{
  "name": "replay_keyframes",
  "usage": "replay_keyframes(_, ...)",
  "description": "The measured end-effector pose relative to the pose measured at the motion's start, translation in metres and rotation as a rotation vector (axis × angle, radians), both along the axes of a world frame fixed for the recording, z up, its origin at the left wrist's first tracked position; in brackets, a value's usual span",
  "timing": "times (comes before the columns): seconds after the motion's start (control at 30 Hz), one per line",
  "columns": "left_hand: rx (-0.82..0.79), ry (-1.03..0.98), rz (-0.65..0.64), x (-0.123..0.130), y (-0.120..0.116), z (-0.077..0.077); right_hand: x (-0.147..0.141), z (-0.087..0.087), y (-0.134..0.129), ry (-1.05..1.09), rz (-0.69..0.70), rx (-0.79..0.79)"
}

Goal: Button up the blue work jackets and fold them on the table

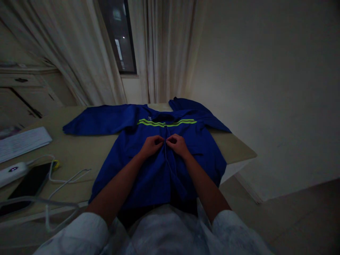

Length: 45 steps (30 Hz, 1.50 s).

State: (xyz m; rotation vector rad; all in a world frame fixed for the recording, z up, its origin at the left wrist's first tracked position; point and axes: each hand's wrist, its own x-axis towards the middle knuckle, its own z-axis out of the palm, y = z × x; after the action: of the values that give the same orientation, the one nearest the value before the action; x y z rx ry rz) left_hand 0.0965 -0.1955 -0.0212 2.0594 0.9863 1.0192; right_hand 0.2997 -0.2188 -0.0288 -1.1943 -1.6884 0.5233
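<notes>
A blue long-sleeved jacket (pixel 143 170) with two yellow-green stripes across the chest lies spread on the table, its collar at the far side. My left hand (pixel 153 145) pinches the front edge of the jacket at the middle, just below the stripes. Opposite it, my right hand (pixel 177 143) pinches the other front edge, and the fingertips of both hands nearly meet. Above my hands the front looks closed; below them the two edges hang apart near the hem. Whatever small fastening lies between my fingers is hidden.
On the table (pixel 79 148) at the left lie a black phone (pixel 30 184), a white device (pixel 13 173) with a white cable (pixel 66 181), and printed paper (pixel 25 143). Curtains (pixel 170 49) and a window stand behind. A wall (pixel 265 88) rises at the right.
</notes>
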Motion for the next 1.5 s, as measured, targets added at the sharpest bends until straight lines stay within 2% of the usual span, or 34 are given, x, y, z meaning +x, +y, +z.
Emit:
replay_keyframes(0.13, 0.000, 0.025, 0.063, 0.001, -0.002, 0.001, 0.001, 0.001, 0.000, 0.013, 0.029, 0.025)
replay_keyframes(0.33, -0.006, 0.029, 0.086, 0.002, -0.003, -0.001, 0.000, -0.001, -0.002, 0.019, 0.073, 0.038)
replay_keyframes(0.47, 0.015, 0.047, 0.078, 0.002, -0.003, 0.000, -0.001, -0.002, -0.001, 0.014, 0.046, 0.065)
replay_keyframes(0.6, 0.045, 0.047, 0.032, 0.003, -0.004, 0.002, 0.002, -0.005, 0.006, 0.077, 0.032, -0.063)
replay_keyframes(0.7, 0.049, 0.033, 0.029, 0.002, -0.004, 0.000, 0.006, -0.007, 0.010, 0.164, 0.103, -0.164)
replay_keyframes(0.8, 0.042, 0.022, 0.040, 0.002, -0.002, -0.003, 0.007, -0.008, 0.011, 0.212, 0.156, -0.187)
replay_keyframes(1.0, 0.002, -0.003, 0.067, 0.002, 0.003, -0.010, 0.006, -0.009, 0.010, 0.212, 0.156, -0.174)
replay_keyframes(1.27, -0.055, -0.021, 0.120, 0.005, 0.001, -0.006, 0.003, -0.013, 0.013, 0.097, 0.117, -0.130)
replay_keyframes(1.5, -0.219, -0.188, 0.101, 0.008, 0.004, -0.007, 0.003, -0.010, 0.009, -0.017, 0.038, -0.015)
